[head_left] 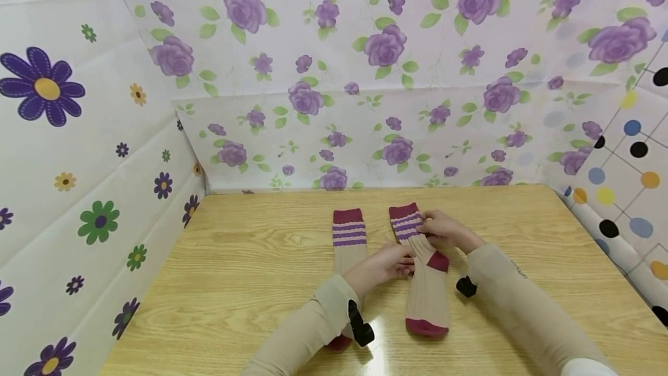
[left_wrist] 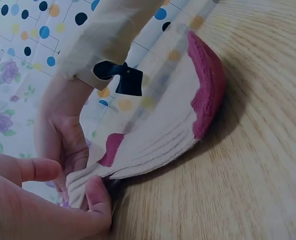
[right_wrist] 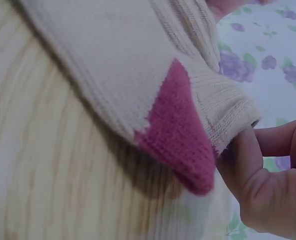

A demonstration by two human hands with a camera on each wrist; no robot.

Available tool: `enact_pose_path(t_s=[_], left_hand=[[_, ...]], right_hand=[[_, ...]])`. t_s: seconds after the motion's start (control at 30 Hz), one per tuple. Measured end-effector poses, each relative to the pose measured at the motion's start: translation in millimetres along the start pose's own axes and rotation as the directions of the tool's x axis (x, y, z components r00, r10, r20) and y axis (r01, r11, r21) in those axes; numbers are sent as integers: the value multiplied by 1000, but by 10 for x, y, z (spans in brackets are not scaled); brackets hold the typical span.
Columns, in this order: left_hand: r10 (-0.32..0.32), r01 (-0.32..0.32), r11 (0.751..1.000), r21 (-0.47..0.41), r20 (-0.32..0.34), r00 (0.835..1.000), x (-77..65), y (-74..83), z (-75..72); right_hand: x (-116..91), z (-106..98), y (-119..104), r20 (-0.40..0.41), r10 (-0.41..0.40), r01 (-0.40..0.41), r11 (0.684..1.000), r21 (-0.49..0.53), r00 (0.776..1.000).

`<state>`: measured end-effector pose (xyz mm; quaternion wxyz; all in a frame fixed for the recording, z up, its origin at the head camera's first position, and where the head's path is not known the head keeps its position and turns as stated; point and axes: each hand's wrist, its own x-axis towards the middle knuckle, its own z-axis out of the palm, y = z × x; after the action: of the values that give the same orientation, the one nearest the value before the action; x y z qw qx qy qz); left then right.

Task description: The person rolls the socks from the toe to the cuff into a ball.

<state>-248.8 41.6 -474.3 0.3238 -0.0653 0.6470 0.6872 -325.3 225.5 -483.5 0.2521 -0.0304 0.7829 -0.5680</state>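
Clamped with the fingers [head_left: 429, 226] of the right hand [head_left: 449, 230] on the right edge of the right sock [head_left: 428, 295], by the purple stripes on the far side of its heel. Pinched also at the left edge, a little nearer, with the fingers of the left hand [head_left: 383, 263], thumb and forefinger close on the ribbed cloth. Set slightly aslant on the tabletop [head_left: 250, 260], right of the middle, with the maroon cuff at the far end, the maroon heel turned right and the maroon toe at the near end. Lifted off the wood around the heel, judging by the right wrist view. Placed to the right of the matching left sock [head_left: 348, 257], laid nearly straight from far to near. Partly hidden there behind the left hand and a beige sleeve [head_left: 297, 329], with some maroon toe visible on the near side. Fitted with a black strap [head_left: 360, 326] at each wrist. Enclosed on the far side by rose-patterned cloth [head_left: 334, 91], on the left by daisy-patterned cloth [head_left: 52, 155], on the right by dotted cloth [head_left: 626, 208].
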Motion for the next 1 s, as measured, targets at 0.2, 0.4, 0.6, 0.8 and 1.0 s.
enact_pose_path(t_s=[0.2, 0.4, 0.6, 0.8, 1.0], left_hand=[[18, -16, 998, 65, -37, 999, -26, -10, 36], [-21, 18, 997, 80, 38, 999, -91, -13, 50], [-125, 104, 987, 120, 186, 975, -114, -62, 4], [-132, 83, 976, 200, 245, 960, -130, -95, -78], [-145, 64, 960, 273, 286, 947, -158, -82, -163]], right_hand=[[-14, -42, 18, 48, -19, 14, 994, 107, 999], [-10, -61, 9, 80, -46, 27, 975, 221, 996], [8, -48, -40, 90, -12, -13, 962, 273, 996], [52, -44, -60, 79, 85, -106, 941, 322, 993], [91, -27, -3, 18, 73, -75, 940, 332, 997]])
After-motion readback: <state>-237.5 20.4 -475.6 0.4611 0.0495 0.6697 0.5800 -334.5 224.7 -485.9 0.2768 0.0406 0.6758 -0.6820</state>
